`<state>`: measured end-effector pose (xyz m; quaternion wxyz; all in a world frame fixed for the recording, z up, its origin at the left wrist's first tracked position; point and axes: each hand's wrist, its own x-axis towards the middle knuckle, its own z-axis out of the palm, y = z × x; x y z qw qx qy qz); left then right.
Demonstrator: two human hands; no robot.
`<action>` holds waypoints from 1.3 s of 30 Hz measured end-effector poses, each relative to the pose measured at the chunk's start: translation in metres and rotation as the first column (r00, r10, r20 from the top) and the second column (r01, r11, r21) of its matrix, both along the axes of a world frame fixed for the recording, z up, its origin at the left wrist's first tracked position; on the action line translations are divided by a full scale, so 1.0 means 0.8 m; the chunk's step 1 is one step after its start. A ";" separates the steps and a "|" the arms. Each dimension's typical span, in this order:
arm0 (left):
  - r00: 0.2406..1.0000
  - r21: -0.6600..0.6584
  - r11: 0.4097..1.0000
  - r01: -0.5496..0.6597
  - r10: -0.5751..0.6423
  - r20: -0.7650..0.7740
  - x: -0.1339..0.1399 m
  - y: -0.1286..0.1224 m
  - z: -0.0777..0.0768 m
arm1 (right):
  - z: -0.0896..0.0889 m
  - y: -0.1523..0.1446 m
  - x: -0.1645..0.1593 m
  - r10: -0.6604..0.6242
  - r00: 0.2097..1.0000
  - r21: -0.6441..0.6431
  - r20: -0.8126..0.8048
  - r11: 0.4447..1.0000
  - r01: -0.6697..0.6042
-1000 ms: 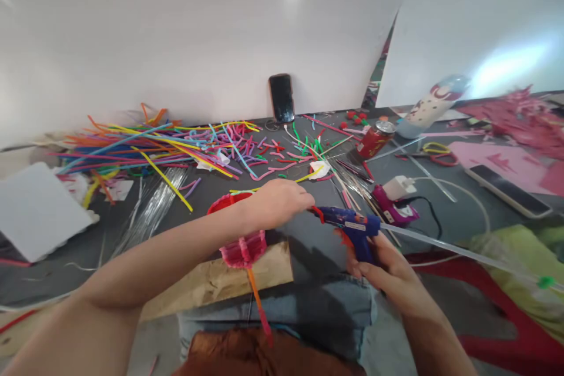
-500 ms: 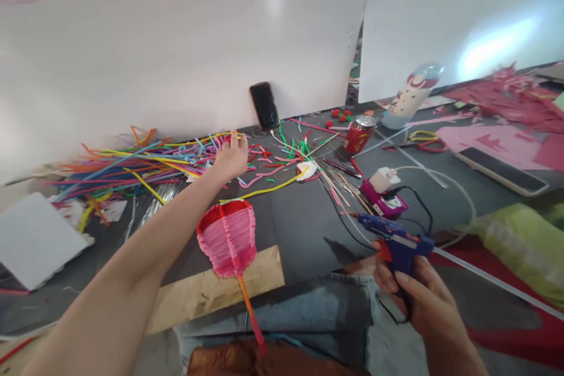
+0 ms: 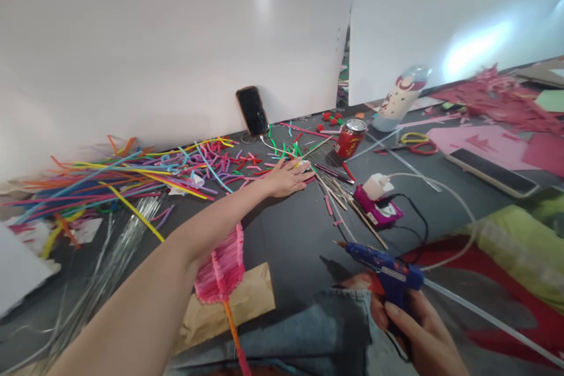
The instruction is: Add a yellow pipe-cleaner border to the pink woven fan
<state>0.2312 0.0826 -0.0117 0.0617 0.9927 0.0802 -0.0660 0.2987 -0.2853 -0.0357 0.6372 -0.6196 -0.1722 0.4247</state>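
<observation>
My left hand (image 3: 288, 178) reaches across the dark table, palm down with fingers spread, over short cut pipe cleaners and beside a small white crumpled piece (image 3: 302, 165). Whether its fingertips touch anything is hard to see. In my right hand (image 3: 408, 320) is a blue hot glue gun (image 3: 388, 264), its nozzle pointing left and a long clear glue stick (image 3: 484, 312) sticking out of its back. Under my left forearm lies a pink pipe-cleaner fan shape (image 3: 220, 273) with an orange and pink stem (image 3: 233, 329), partly hidden by the arm. It rests on a flat brown piece (image 3: 251, 294).
A heap of coloured pipe cleaners (image 3: 132, 167) lies at the left. A phone (image 3: 252, 110) leans on the white partition (image 3: 176, 59). To the right are a red can (image 3: 350, 138), a bottle (image 3: 403, 98), scissors (image 3: 416, 144), a purple power socket (image 3: 379, 208) with cables, and another phone (image 3: 491, 172).
My left hand has moved right from the pipe-cleaner heap to the scraps near the middle, its fingers now spread. The glue gun stays in my right hand, a little lower. The camera view has shifted slightly.
</observation>
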 end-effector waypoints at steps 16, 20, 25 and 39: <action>0.979 0.106 0.986 -0.125 0.105 0.177 0.025 0.021 0.034 | 0.030 0.070 -0.021 0.176 0.984 0.003 -0.040 0.984 -0.176; 0.926 0.075 0.969 -0.235 0.200 0.320 -0.022 -0.012 0.071 | 0.037 0.086 -0.029 0.204 0.973 0.001 -0.105 0.979 -0.205; 0.897 0.043 0.968 -0.247 0.212 0.388 -0.105 -0.052 0.097 | 0.047 0.106 -0.031 0.252 0.939 0.141 -0.236 0.965 -0.223; 0.732 -0.060 0.900 -0.432 0.388 0.560 -0.307 -0.123 0.058 | 0.052 0.130 -0.041 0.367 0.927 0.161 -0.081 0.922 -0.352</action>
